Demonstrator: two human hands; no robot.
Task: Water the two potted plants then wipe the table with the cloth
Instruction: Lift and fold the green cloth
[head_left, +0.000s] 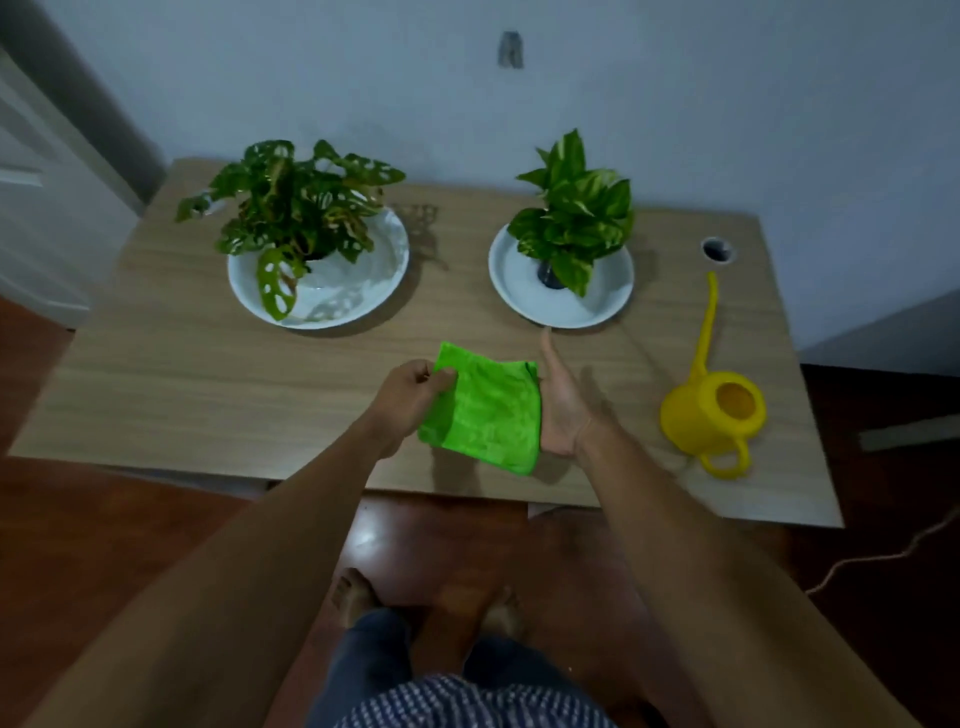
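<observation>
Your left fingers (441, 375) pinch the top left edge of the green cloth (485, 410), while your right hand (563, 405) lies flat and open beneath its right side, thumb extended. You hold it above the wooden table's (182, 374) near edge. Behind stand two potted plants (296, 208) (576, 213) in white saucers (363, 291) (519, 280). A yellow watering can (717, 410) rests at right. Beyond: pale wall (675, 104), reddish floor (104, 519).
</observation>
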